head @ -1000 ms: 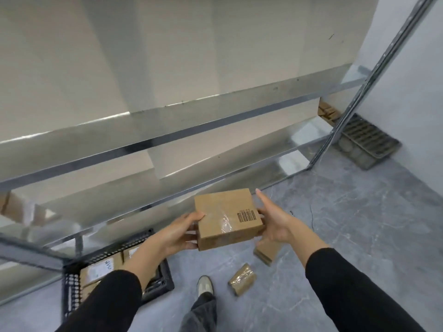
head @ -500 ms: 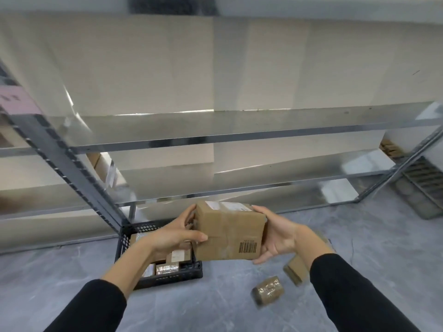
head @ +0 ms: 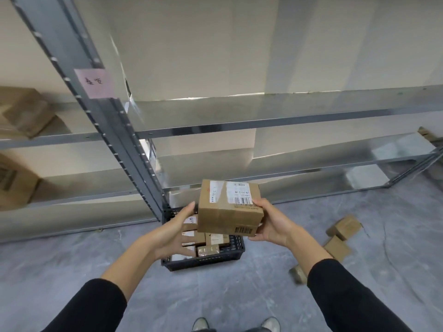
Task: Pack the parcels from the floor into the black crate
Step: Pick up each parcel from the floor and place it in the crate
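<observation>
I hold a brown cardboard parcel (head: 227,212) with white labels and barcodes just above the black crate (head: 203,261). My right hand (head: 271,224) grips its right end, thumb on top and fingers underneath. My left hand (head: 175,232) is at the parcel's left side with straight fingers; I cannot tell whether it touches. The crate stands on the grey floor against the shelf rack and holds several small packed parcels (head: 207,249). Three more parcels lie on the floor to the right: two brown boxes (head: 345,226) (head: 336,248) and a taped one (head: 297,275) partly behind my right sleeve.
A metal shelf rack (head: 115,130) with a pink note rises right behind the crate, its lowest shelf (head: 287,173) close above it. Cardboard boxes (head: 21,111) sit on the left shelves. My shoes (head: 201,324) show at the bottom edge.
The parcel has come over the crate with its labelled face now up. My left hand has let go of its curled hold and straightened. The view has swung left toward the crate.
</observation>
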